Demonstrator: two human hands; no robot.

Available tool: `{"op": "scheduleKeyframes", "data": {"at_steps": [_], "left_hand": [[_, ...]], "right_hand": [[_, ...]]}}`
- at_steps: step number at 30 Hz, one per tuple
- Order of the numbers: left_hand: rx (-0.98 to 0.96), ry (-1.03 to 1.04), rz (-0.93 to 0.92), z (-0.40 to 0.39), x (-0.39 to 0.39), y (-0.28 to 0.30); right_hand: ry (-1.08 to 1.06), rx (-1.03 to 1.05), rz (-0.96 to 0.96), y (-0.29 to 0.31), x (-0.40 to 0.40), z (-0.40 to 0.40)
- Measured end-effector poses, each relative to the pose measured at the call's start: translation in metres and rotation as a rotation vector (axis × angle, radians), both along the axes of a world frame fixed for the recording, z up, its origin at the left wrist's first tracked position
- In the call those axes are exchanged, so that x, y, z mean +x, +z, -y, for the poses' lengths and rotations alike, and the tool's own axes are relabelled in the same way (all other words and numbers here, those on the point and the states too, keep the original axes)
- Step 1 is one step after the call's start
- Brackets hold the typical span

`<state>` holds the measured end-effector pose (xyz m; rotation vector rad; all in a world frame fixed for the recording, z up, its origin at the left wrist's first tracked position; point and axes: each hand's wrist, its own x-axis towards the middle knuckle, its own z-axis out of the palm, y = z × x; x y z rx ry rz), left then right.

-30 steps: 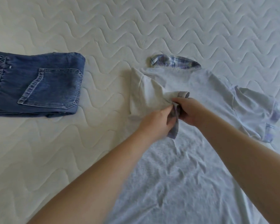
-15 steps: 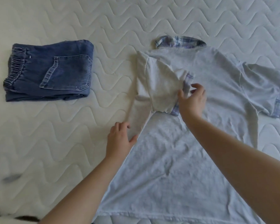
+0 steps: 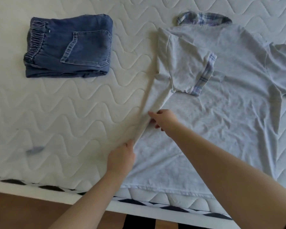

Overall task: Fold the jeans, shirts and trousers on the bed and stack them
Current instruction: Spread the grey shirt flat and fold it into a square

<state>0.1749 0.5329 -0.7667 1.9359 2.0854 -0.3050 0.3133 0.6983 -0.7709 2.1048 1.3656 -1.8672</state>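
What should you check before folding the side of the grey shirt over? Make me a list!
1. Left sleeve folded in onto the shirt: ok.
2. Right sleeve folded in: not ok, it lies spread out.
3. Left hand on the shirt's side edge: ok, though whether it grips cannot tell.
4. Right hand holding the same edge higher up: ok, fingers at the fold.
5. Shirt body smooth: not ok, wrinkles across the middle.
6. Folded jeans out of the way: ok, apart from the shirt on the mattress.
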Motion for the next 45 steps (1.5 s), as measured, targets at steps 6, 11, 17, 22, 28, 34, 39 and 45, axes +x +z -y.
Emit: {"op": "scheduleKeyframes", "data": {"at_steps": [6,11,17,22,28,34,39,45], "left_hand": [[0.031,0.037,0.26,0.012,0.013,0.018],[-0.127,0.2,0.489,0.022,0.025,0.027],[-0.134,0.258,0.34,0.066,0.029,0.025],[-0.127,0.275,0.366,0.101,0.038,0.021],[-0.012,0.294,0.619,0.128,0.076,0.039],[0.149,0.111,0.622,0.147,0.097,0.037],[0.142,0.207,0.468,0.156,0.098,0.018],[0.089,0.495,0.693,0.137,0.106,0.005]], "right_hand": [[-0.099,-0.067,-0.156,0.009,-0.005,0.026],[-0.224,-0.203,-0.239,0.021,0.006,0.063],[-0.5,-0.144,-0.295,0.026,0.018,0.09],[-0.382,-0.083,-0.329,0.02,0.026,0.113],[-0.106,-0.15,-0.292,0.025,0.045,0.166],[-0.381,-0.165,-0.254,0.026,0.07,0.191],[-0.48,-0.187,-0.379,0.029,0.087,0.204],[-0.436,-0.224,-0.615,0.032,0.102,0.213]]}}
